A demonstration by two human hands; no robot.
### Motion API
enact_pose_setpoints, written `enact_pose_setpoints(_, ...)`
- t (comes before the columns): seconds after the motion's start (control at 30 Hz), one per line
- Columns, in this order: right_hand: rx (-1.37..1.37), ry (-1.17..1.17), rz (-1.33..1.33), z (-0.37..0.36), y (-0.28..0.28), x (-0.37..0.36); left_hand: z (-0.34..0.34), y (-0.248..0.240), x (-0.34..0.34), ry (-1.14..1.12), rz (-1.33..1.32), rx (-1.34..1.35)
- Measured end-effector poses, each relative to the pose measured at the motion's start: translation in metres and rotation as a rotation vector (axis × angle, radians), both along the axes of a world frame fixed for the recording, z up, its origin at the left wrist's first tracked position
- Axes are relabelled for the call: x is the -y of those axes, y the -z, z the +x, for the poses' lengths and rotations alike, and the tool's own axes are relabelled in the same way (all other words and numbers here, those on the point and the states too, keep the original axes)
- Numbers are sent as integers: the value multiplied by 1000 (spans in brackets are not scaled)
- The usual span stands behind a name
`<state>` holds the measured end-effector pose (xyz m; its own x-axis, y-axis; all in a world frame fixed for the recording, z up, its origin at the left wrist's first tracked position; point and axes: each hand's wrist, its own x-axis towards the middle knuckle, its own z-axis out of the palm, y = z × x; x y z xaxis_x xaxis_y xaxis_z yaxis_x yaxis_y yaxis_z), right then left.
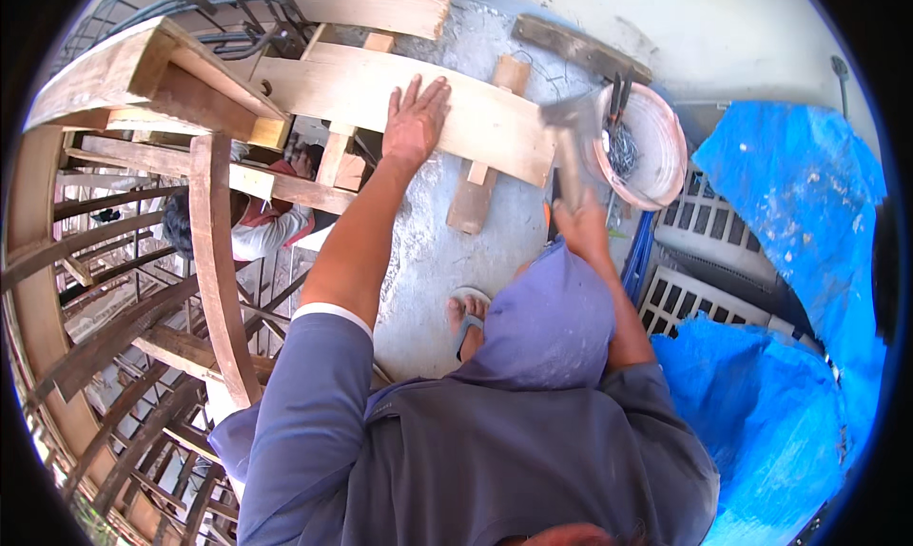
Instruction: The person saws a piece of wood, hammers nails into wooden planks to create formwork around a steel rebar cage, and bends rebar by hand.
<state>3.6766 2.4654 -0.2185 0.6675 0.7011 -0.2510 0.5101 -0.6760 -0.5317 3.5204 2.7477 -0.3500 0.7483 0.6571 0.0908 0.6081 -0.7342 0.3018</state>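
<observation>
My left hand (417, 120) lies flat on a pale wooden plank (495, 118), its fingers stretched and spread on the board. My right hand (582, 224) is wrapped round the handle of a hammer (569, 161), raised just past the plank's right end. Motion blurs the hammer's head. Under the plank lie short wooden cross pieces (471, 204) on the concrete. Right of the hammer stands a round pinkish basin (666, 142) holding a tangle of thin wire (621, 154) and a dark-handled tool (618, 97).
Timber framing (223, 270) and rebar stand over a drop at left, where another person (262, 232) is partly hidden below. A dark wood block (580, 47) lies by the wall. Blue tarp (789, 185) and pale slotted crates (704, 213) fill the right side.
</observation>
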Motion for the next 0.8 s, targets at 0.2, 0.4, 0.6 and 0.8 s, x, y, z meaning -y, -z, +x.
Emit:
enact_pose_setpoints(0.2, 91, 218, 896, -3, -62, -65, -7, 3, -1, 0, 33, 24)
enact_pose_setpoints(0.4, -8, -133, -179, -1, 38, -14, -4, 1, 3, 4, -32, -1)
enact_pose_setpoints(0.6, -13, -91, -105, -1, 46, -22, -6, 2, 2, -17, 21, 3)
enact_pose_setpoints(0.8, -54, -318, -197, 20, 47, -55, -3, -9, 11, -72, 66, -139)
